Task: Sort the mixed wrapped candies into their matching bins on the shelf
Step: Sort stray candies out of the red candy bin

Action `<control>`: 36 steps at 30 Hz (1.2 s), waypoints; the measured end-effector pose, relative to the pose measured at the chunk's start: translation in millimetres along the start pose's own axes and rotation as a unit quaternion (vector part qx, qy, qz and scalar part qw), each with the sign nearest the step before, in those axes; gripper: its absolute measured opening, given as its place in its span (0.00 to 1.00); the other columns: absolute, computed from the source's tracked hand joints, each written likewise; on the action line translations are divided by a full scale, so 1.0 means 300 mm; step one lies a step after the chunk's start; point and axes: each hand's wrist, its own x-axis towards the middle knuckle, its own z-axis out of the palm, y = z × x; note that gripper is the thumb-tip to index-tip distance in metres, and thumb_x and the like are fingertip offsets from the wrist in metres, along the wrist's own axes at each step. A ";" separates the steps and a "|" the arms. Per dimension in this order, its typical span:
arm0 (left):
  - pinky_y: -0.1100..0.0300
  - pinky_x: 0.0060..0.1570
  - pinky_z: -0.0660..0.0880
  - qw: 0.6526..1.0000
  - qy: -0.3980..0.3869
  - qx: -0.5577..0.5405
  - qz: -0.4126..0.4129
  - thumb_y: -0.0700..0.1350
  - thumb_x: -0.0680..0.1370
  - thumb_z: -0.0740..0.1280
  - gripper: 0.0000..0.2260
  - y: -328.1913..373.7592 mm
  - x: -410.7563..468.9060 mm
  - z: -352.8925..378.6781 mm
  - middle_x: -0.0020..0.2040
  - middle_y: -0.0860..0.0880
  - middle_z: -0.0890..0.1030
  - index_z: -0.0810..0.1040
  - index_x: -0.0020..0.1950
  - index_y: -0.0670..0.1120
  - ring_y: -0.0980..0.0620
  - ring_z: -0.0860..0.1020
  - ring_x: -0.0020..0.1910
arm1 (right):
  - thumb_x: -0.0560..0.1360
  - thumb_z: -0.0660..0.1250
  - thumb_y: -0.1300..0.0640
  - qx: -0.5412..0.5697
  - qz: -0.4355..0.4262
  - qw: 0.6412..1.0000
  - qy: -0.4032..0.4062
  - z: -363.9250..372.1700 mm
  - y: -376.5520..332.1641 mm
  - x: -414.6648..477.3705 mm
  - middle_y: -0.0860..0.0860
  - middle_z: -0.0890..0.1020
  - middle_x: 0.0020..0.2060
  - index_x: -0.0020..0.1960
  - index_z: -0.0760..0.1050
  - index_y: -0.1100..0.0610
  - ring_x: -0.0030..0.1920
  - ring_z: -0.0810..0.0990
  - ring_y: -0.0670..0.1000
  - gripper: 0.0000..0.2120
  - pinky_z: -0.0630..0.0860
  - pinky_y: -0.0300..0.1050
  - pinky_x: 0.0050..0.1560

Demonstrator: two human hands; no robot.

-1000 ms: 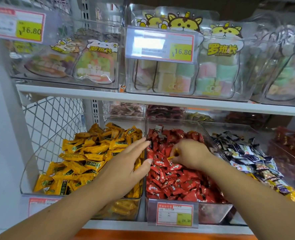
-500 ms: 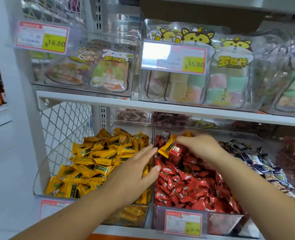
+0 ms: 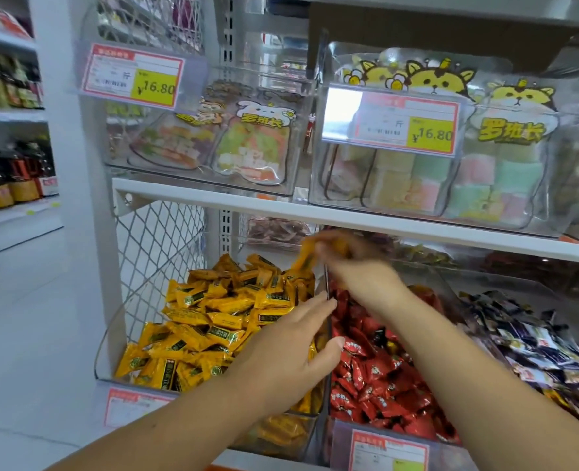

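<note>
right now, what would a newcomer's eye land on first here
The heap of yellow wrapped candies in the left bin stands out beside the red wrapped candies in the middle bin. Above the divider between them, the blurred right hand pinches one yellow candy, while the open left hand sits lower by that divider.

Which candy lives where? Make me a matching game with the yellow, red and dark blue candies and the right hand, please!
Things:
1. yellow candies
2. red candies
3. dark blue candies
4. right hand

Places or states:
A. the middle pile on the lower shelf
B. pinches a single yellow candy, lifted above the piles
C. the pile on the right
D. the pile on the left, next to the wire mesh

Pairs: 1-D, 2-A, 3-C, 4-B
</note>
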 end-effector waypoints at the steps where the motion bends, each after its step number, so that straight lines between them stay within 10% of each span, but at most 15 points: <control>1: 0.67 0.71 0.55 1.000 0.004 0.010 0.002 0.60 0.81 0.53 0.26 0.003 0.001 0.000 0.78 0.62 0.52 0.54 0.78 0.59 0.64 0.52 0.75 | 0.78 0.66 0.55 0.022 0.002 0.997 -0.071 0.027 0.005 0.005 0.45 0.80 0.49 0.60 0.77 0.50 0.49 0.78 0.41 0.11 0.72 0.27 0.45; 11: 0.70 0.67 0.52 1.000 -0.006 0.009 0.003 0.63 0.81 0.52 0.26 -0.012 0.000 -0.003 0.77 0.68 0.47 0.51 0.78 0.63 0.69 0.49 0.74 | 0.81 0.60 0.60 -0.224 -0.032 0.968 -0.109 -0.112 0.137 0.010 0.47 0.77 0.60 0.63 0.76 0.51 0.61 0.73 0.44 0.13 0.62 0.18 0.50; 18: 0.71 0.67 0.51 1.000 -0.001 0.014 0.007 0.64 0.80 0.51 0.25 -0.015 -0.002 -0.002 0.76 0.68 0.48 0.51 0.77 0.64 0.72 0.48 0.71 | 0.76 0.68 0.53 -0.430 0.086 0.842 -0.313 -0.212 0.238 -0.068 0.46 0.63 0.74 0.73 0.63 0.40 0.73 0.63 0.48 0.28 0.58 0.43 0.74; 25: 0.67 0.70 0.51 0.999 0.012 0.034 -0.001 0.63 0.80 0.51 0.25 -0.011 -0.002 0.004 0.77 0.65 0.52 0.52 0.77 0.63 0.66 0.51 0.75 | 0.77 0.65 0.58 -0.435 -0.060 0.896 -0.057 -0.196 0.241 -0.074 0.48 0.80 0.57 0.58 0.79 0.51 0.57 0.77 0.48 0.11 0.67 0.35 0.54; 36: 0.70 0.67 0.51 0.999 0.008 0.031 -0.013 0.64 0.80 0.52 0.25 -0.006 -0.001 0.003 0.75 0.69 0.53 0.52 0.77 0.65 0.72 0.49 0.70 | 0.81 0.56 0.50 -0.446 0.007 0.887 -0.121 0.021 0.354 0.023 0.57 0.68 0.67 0.73 0.64 0.48 0.67 0.65 0.60 0.21 0.67 0.52 0.66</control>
